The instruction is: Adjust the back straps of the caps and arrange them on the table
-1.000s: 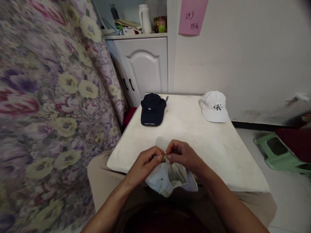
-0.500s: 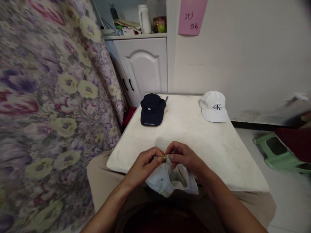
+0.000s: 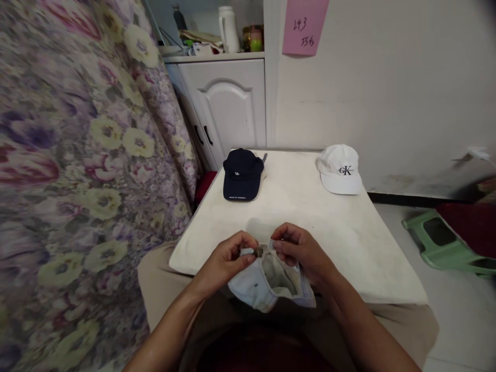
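Note:
A pale blue-white baseball cap (image 3: 251, 284) is held over the near edge of the table, its hollow inside facing up and right. My left hand (image 3: 228, 256) pinches the metal buckle (image 3: 258, 251) of the cap's back strap between thumb and fingertips. Opposite it, my right hand (image 3: 296, 248) is closed on the pale strap end (image 3: 272, 243). Farther off on the table lie a navy cap (image 3: 243, 173) with small white lettering, at the left, and a white cap (image 3: 340, 169) with black letters, at the right.
A white-covered table (image 3: 329, 248) stands before me. Behind it are a white cabinet (image 3: 228, 103) and a wall with a pink paper note (image 3: 304, 28). A floral curtain (image 3: 89, 206) hangs at the left. To the right, a green stool (image 3: 430, 240) stands on the floor.
My hands have moved slightly apart. The right hand has drawn the strap end away from the buckle, up and to the right. The caps on the table stay in place.

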### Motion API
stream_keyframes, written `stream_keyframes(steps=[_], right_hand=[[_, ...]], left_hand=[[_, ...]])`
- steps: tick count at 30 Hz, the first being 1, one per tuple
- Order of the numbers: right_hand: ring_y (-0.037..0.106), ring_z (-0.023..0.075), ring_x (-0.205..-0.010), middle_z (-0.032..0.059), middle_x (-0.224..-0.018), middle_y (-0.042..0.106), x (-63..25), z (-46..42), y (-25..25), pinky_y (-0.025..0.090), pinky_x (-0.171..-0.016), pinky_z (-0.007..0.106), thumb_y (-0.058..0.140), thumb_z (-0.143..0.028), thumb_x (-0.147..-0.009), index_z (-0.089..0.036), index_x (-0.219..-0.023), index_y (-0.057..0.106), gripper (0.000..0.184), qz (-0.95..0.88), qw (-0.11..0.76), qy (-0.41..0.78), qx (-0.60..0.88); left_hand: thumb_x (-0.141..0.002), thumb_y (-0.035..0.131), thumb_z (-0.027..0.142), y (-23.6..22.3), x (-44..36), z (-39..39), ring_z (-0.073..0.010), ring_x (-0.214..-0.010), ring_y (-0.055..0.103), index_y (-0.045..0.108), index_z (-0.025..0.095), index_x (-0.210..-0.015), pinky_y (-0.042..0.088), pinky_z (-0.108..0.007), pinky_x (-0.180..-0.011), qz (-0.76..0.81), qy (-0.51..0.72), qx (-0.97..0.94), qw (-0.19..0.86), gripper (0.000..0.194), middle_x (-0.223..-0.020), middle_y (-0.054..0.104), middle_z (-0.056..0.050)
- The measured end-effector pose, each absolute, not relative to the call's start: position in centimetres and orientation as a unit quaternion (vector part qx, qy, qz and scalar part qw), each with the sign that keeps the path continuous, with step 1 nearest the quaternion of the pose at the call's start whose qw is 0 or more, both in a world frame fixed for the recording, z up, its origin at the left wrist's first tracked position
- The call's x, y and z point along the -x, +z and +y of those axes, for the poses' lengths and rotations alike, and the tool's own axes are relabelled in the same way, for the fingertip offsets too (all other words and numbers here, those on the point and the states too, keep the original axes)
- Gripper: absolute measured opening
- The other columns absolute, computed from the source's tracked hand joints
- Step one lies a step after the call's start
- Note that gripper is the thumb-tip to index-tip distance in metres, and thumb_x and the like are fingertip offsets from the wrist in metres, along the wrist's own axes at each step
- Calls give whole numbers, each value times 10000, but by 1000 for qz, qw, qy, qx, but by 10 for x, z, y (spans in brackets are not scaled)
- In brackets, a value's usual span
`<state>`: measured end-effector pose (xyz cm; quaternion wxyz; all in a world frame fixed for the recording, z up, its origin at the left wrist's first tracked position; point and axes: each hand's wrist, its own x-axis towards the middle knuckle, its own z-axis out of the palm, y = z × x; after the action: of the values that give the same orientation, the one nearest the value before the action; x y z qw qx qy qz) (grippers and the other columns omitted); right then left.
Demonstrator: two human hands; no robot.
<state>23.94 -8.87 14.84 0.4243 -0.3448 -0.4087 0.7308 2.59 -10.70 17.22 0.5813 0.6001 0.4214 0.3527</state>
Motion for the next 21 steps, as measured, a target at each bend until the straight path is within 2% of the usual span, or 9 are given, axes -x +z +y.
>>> stream_keyframes(steps=[3, 9, 15, 18, 21], right_hand=[[456, 51, -468, -46, -621, 594, -243, -90, 149, 274, -427, 177, 819, -274, -711, -174, -859, 643, 251, -370, 408, 768, 327], [460, 43, -441, -19, -647, 644, -254, -99, 149, 284, -416, 173, 832, -324, -723, -165, -797, 583, 305, -361, 368, 801, 304], [239, 2, -355, -40, -659, 654, -264, -104, 149, 152, -378, 163, 767, -367, -806, -213, -893, 504, 316, -329, 410, 797, 298], [231, 3, -409, -20, -691, 644, -268, -102, 149, 194, -419, 167, 776, -347, -798, -190, -872, 534, 299, -325, 424, 793, 294], [274, 19, -449, 15, -757, 653, -271, -100, 154, 254, -442, 186, 782, -351, -792, -168, -836, 572, 281, -348, 422, 786, 289]], left_hand=[[-753, 776, 280, 170, -26, -106, -161, -851, 551, 607, 193, -1034, 423, -252, -737, 449, 369, -584, 567, 339, -905, 588, -5], [-819, 687, 360, 161, -22, -104, -156, -731, 540, 625, 163, -866, 394, -245, -646, 509, 312, -613, 518, 212, -807, 625, -10], [-869, 629, 396, 160, -17, -113, -133, -639, 449, 662, 165, -852, 321, -221, -544, 515, 241, -678, 466, 234, -706, 562, 19], [-871, 624, 393, 167, -17, -119, -134, -629, 445, 670, 168, -830, 313, -221, -534, 504, 238, -681, 475, 233, -686, 548, 20], [-898, 593, 402, 177, -19, -118, -146, -674, 472, 646, 179, -840, 349, -227, -580, 508, 314, -670, 441, 236, -725, 552, 15]])
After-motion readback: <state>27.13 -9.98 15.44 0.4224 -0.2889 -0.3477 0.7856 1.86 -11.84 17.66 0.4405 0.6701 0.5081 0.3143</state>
